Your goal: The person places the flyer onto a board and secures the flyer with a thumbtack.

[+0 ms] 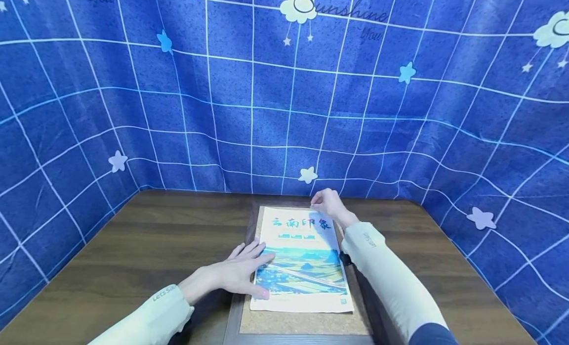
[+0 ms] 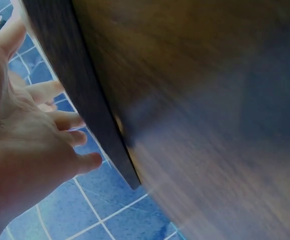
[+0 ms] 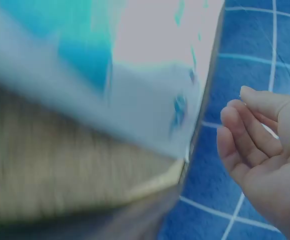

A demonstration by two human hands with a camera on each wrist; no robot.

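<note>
A paper poster (image 1: pixel 300 280) with teal Chinese lettering and a printed blue, green and yellow landscape lies on a cork board (image 1: pixel 306 323) in a dark wooden frame. My left hand (image 1: pixel 240 270) rests with spread fingers on the poster's left edge, its thumb near the lower left corner. In the left wrist view that hand (image 2: pixel 30 135) reaches over the frame's side. At the poster's top right corner is my right hand (image 1: pixel 331 206), fingers bent and thumb tip close to the fingertips. A tiny pale glint shows between those tips; I cannot tell what it is.
The board lies on a brown wood-grain table (image 1: pixel 178 236). Behind and on both sides hangs a blue curtain (image 1: pixel 222 112) with white grid lines, stars and clouds. Cork shows below the poster's lower edge and along its sides.
</note>
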